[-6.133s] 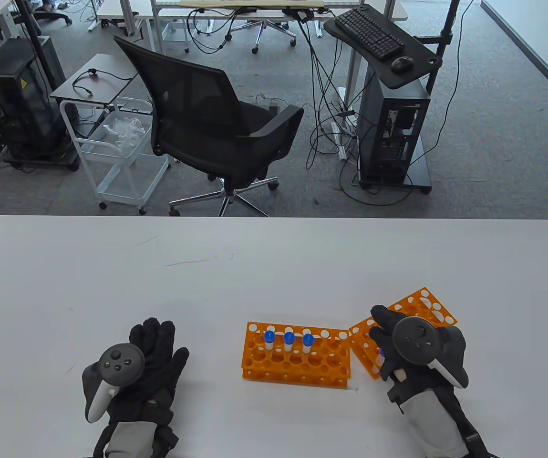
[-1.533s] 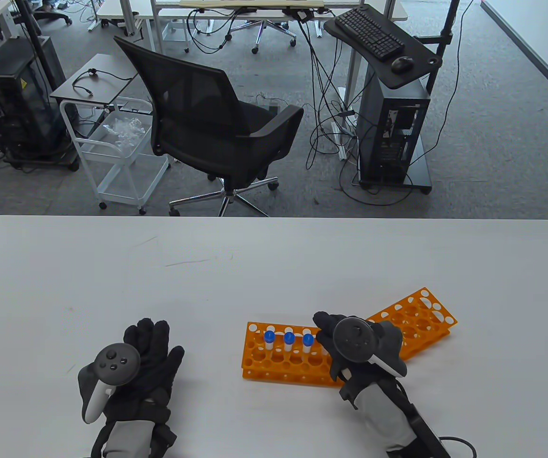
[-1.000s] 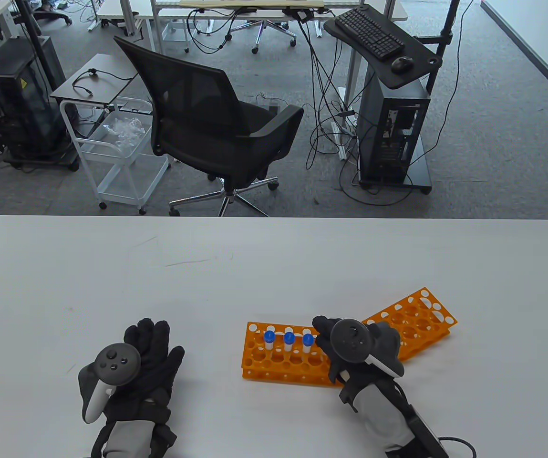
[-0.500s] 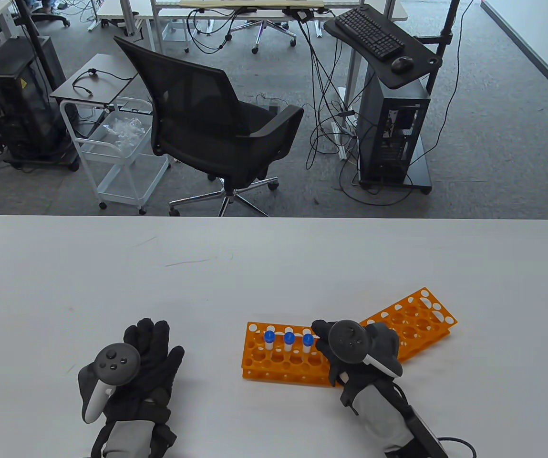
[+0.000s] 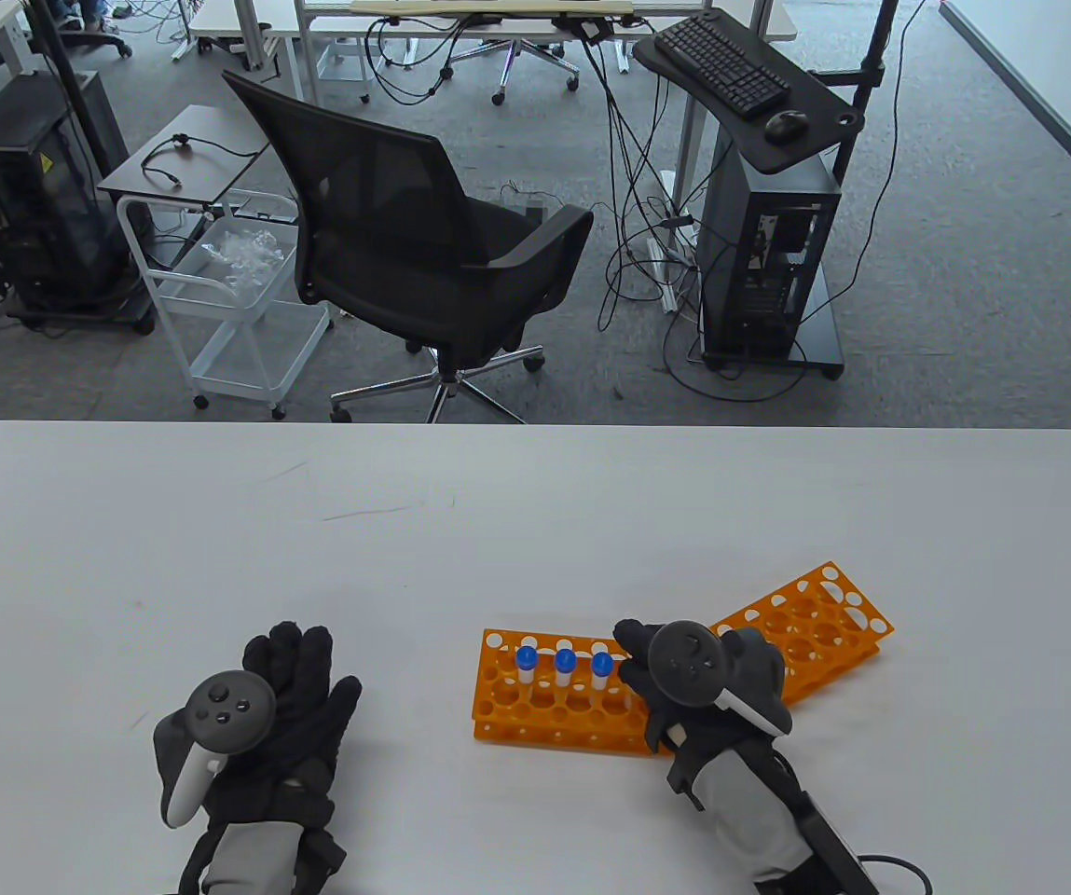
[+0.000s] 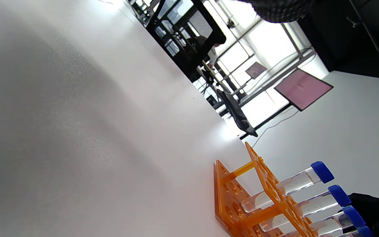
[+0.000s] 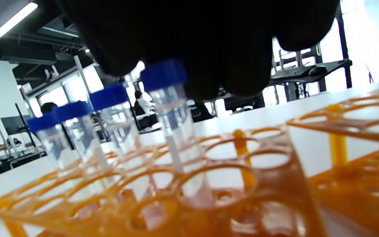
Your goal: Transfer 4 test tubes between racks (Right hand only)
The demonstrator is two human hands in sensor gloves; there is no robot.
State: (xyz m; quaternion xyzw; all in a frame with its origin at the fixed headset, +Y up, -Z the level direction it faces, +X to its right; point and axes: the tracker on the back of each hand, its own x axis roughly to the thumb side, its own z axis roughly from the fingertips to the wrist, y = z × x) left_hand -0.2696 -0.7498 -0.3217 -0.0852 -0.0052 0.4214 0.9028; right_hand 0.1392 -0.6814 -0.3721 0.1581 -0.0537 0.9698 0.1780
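Observation:
An orange rack (image 5: 554, 718) stands on the white table (image 5: 535, 522) with three blue-capped test tubes (image 5: 564, 661) upright in its back row. My right hand (image 5: 638, 664) hovers over the rack's right end. In the right wrist view my fingers (image 7: 209, 49) close around the blue cap of a fourth tube (image 7: 173, 131), which stands in a hole of the rack (image 7: 229, 177) beside the others (image 7: 110, 115). A second orange rack (image 5: 815, 625) lies empty to the right. My left hand (image 5: 302, 664) rests flat and empty on the table.
The left wrist view shows the rack (image 6: 242, 204) and tubes (image 6: 321, 171) from the side, tilted. Beyond the table's far edge are an office chair (image 5: 423, 242), a white cart (image 5: 237, 308) and a computer stand (image 5: 768, 233).
Since six seconds ago my right hand came from the right rack to the left rack's right end. In the last second it only shifted slightly. The left hand stayed still.

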